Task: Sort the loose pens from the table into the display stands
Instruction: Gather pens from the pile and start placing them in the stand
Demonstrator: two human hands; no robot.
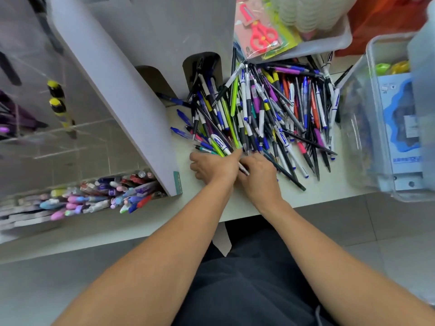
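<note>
many loose pens (263,109) are lying in a tangled heap on the pale surface (317,191), between the grey display stand (131,95) on the left and a clear plastic bin (367,128) on the right. both hands are working at the near edge of the heap. the left hand (211,167) is lying knuckles up with its fingers curled under; whether they are holding anything cannot be told. the right hand (257,174) is touching the left, and its fingers are pinching a white-barrelled pen (243,169) at mid-barrel.

handling judgement: the pens are looking light, stiff and smooth, likely to roll and slide over one another; a pinch at mid-barrel or on the rubber grip section is appearing soundest, drawing lengthwise out of the pile so as not to be dragging neighbours.

containers: the stand's arched slot (202,69) is holding several dark pens, and the slot beside it is appearing empty. a lower tray (23,201) left of the stand is carrying pastel pens (98,196). a white tub (329,41) behind the heap is holding packaged pink scissors (260,35). the clear bin is holding a blue packaged item (400,123), not identifiable
</note>
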